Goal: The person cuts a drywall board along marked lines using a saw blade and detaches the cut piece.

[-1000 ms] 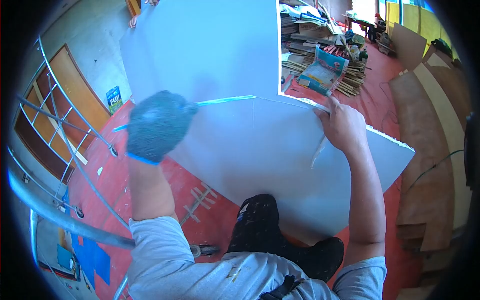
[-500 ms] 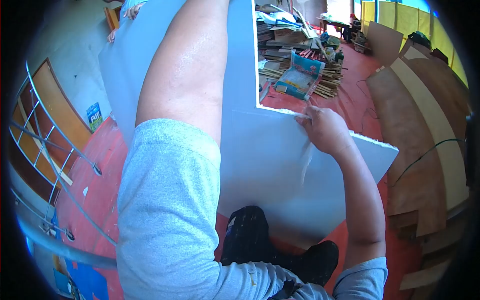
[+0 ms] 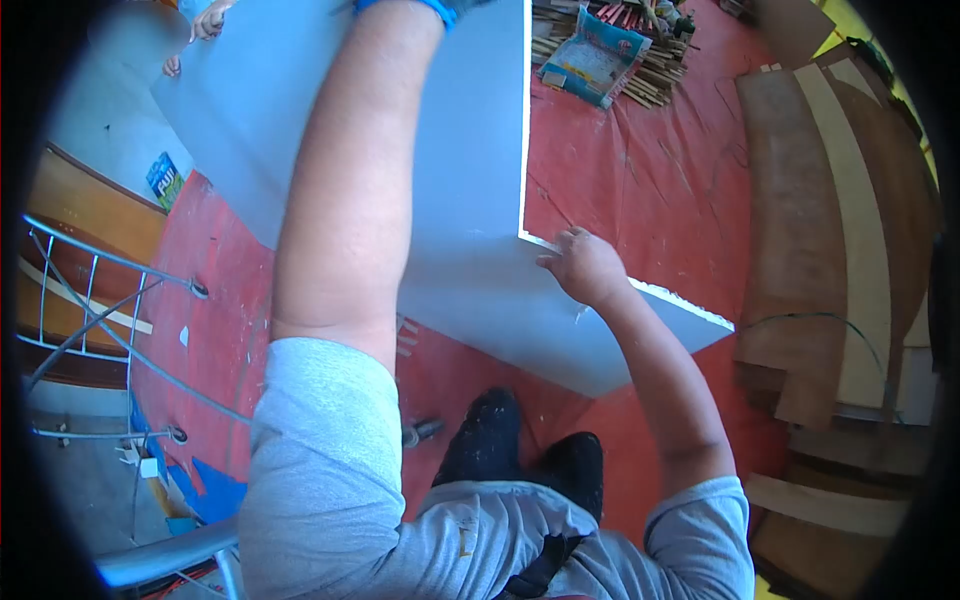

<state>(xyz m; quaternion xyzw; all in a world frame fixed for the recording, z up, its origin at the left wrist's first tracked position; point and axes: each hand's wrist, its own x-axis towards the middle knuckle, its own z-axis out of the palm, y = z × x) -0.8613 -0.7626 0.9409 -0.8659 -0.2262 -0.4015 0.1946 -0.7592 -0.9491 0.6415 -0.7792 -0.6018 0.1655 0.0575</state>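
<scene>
A large pale plasterboard sheet [image 3: 465,170], with a notch cut into it and a rough, crumbly white edge, spreads tilted in front of me. My right hand [image 3: 585,265] is bare and closed around the cut edge, just right of the notch's inner corner. Stretched forward over the sheet, my left arm runs up to the top of the view. There only a blue cuff and a bit of dark glove on my left hand [image 3: 440,8] show; its fingers are cut off by the frame. At the sheet's far left edge is another person's hand [image 3: 211,19].
Metal tube framework [image 3: 95,265] stands at the left, near a FUJI bag [image 3: 164,180]. Wood strips and a blue-edged bag [image 3: 597,58] lie ahead on the red floor covering [image 3: 640,160]. Brown boards [image 3: 795,220] with a cable over them are at the right.
My view has tipped down, and the plasterboard's near end appears higher off the floor. My left glove's cuff has come into view. My right hand keeps its hold on the edge.
</scene>
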